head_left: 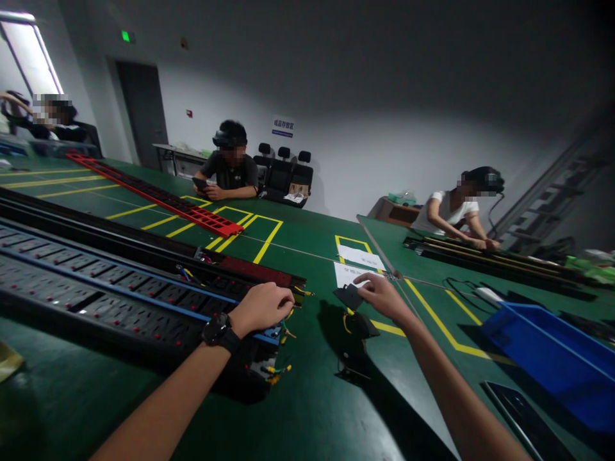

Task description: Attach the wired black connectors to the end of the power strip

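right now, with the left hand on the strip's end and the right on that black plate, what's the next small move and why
Probably carry the black plate in the right hand leftward to the power strip's open end, which the left hand steadies. Loose wires stick out there, uncovered, and the plate sits apart from it.

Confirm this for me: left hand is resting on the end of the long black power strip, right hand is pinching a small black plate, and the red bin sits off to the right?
Not quite: the bin is blue, not red, as the head view shows. The rest holds: the left hand rests on the end of the long black power strip, and the right hand pinches the small black plate.
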### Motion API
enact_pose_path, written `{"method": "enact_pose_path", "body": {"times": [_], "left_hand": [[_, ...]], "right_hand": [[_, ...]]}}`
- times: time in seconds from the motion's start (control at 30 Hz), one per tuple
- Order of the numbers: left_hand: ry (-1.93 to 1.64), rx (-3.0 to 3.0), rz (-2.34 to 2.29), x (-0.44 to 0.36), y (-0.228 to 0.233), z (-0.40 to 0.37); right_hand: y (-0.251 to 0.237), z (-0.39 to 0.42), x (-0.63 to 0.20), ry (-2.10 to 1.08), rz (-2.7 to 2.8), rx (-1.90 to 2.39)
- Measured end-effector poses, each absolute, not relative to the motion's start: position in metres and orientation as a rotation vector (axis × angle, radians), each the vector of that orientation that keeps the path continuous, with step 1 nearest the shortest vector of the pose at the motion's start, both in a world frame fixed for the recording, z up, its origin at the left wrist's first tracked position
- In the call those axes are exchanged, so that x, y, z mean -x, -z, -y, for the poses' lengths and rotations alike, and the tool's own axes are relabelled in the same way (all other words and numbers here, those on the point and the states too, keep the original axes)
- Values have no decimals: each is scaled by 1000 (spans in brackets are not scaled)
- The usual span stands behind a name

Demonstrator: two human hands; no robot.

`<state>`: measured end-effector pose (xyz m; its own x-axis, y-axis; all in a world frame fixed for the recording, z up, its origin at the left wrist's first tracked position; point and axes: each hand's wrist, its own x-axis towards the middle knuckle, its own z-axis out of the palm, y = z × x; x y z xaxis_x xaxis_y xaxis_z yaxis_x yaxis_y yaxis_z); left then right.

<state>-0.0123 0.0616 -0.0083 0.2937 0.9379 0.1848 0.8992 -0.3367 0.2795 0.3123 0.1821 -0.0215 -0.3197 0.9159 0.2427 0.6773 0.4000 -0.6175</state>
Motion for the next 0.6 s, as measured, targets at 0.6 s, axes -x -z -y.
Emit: {"method": "enact_pose_path", "body": {"times": [0.6], "left_hand": [[-741, -2317, -1718, 18, 22, -71]], "right_hand": [[50, -203, -354, -813, 2012, 1660]]}}
